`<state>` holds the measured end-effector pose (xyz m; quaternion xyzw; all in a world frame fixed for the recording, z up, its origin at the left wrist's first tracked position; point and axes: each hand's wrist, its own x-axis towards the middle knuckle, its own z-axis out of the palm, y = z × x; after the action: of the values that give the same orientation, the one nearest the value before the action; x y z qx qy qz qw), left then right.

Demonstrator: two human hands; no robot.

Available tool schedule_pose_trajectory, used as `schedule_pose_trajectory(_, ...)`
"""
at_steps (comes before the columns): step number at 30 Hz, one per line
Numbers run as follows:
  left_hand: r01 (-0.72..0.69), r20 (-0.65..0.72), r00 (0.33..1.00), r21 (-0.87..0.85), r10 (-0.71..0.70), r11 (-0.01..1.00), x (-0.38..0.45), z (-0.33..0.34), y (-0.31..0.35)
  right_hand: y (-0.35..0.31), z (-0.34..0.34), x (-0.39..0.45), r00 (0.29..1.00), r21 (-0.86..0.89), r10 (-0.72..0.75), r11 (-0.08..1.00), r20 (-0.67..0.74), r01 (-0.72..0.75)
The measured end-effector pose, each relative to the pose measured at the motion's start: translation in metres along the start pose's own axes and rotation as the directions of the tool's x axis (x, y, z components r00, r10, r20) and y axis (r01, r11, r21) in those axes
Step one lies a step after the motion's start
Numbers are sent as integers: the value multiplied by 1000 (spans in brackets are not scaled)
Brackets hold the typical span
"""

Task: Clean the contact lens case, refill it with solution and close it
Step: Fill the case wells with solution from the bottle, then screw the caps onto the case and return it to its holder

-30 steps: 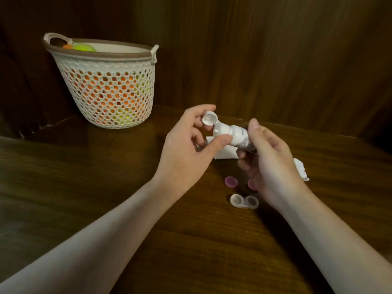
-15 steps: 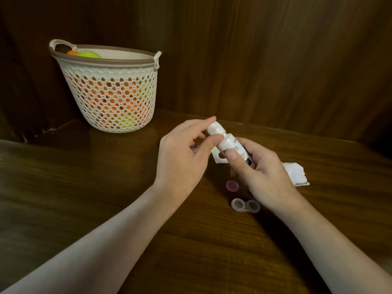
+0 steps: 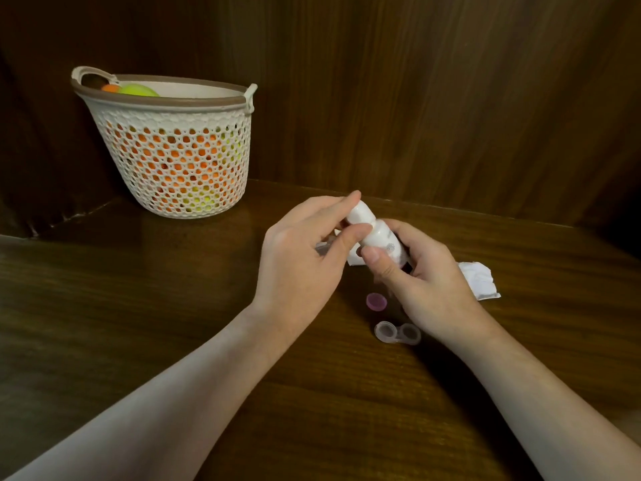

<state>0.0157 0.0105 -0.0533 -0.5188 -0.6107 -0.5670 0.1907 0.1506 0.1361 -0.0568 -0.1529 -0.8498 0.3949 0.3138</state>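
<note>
Bottle point(image 3: 376, 234) gripped by right hand point(image 3: 426, 282) | left hand point(image 3: 305, 258) pinches its cap point(image 3: 359, 213) | open case point(image 3: 397, 333) at 6 o'clock, uncapped

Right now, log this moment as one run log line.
left hand: pinches cap of solution bottle | right hand: grips bottle | lens case: open on table | pink cap: off, beside case

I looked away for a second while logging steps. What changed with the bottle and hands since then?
The solution bottle's flip cap, open a second ago, is now shut under the left hand's fingers. The right hand still grips the bottle. The lens case, pink cap and tissue stayed put.
</note>
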Motion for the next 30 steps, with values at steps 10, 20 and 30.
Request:
schedule_pose_trajectory(10, 166, 336, 934, -113, -120, 980, -12, 17, 0, 2, -44, -9, 885, -91, 53, 990, -463, -107)
schedule_pose_trajectory(20, 137, 556, 823, 9, -119, 991, -21, 24, 0, 40, -85, -69, 668, -147, 248, 867, -701, -476)
schedule_pose_trajectory(30, 100, 634, 767, 41, -104, 994, -26, 14, 16, 40, -86, -87, 587, -79, 371, 797, -720, -599)
